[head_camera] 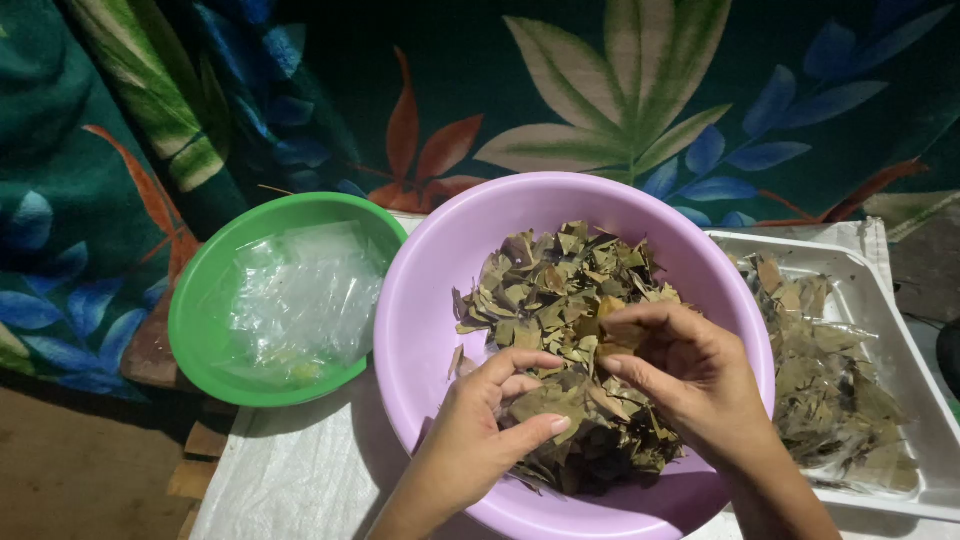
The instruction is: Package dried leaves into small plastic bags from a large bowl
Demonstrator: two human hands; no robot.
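Leaves: dried leaves (560, 300), brown and grey-green, lie in a heap inside the purple basin (440, 260), mostly in its middle and right part.
Left hand: the left hand (480, 425) is over the near side of the basin, fingers curled, and it holds one broad dry leaf (545, 402) between the thumb and the fingers. The grip is loosely closed around this leaf.
Right hand: the right hand (690, 370) is just beside the left one, above the heap. Its fingertips pinch a small folded leaf piece (615, 325); the fingers are bent together, not spread.
Purple basin: it stands on a white woven sheet (290, 470), in the centre of the view.
Green bowl: the green bowl (200, 300) is at the left, touching the purple basin, and has clear plastic bags (300, 300) inside.
White tray: the white tray (900, 350) is at the right, close to the basin, with clear packets of dried leaves (830, 390) in it.
Background: a dark green cloth with a leaf print (600, 90) hangs behind the bowls.
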